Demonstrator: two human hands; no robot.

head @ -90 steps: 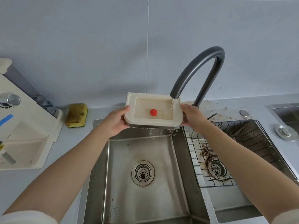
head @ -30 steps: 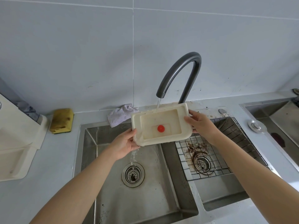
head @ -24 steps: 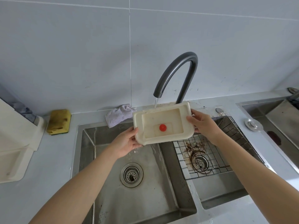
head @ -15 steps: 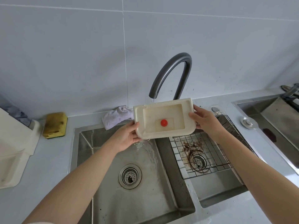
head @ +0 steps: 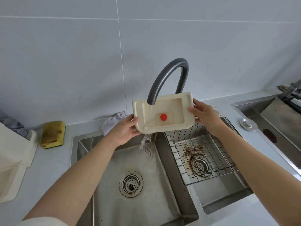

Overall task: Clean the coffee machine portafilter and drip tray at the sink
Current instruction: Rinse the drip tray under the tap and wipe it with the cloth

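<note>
The cream drip tray [head: 175, 110], with a red float [head: 163, 117] in its recess, is tipped steeply toward me above the left sink basin [head: 114, 201]. My left hand [head: 126, 130] grips its lower left corner and my right hand [head: 204, 114] grips its right edge. The grey faucet [head: 169, 75] runs water onto the tray's left side. That water spills off the bottom left corner into the basin. No portafilter is in view.
A wire rack [head: 203, 154] sits over the right basin, whose drain is ringed by coffee grounds. A yellow sponge [head: 53, 133] and a grey cloth [head: 112, 122] lie on the counter behind the sink. The cream coffee machine [head: 14, 160] stands at the left.
I raised the tray and tilted it more steeply. The faucet stream now lands inside its left part, and water pours off the lower left corner.
</note>
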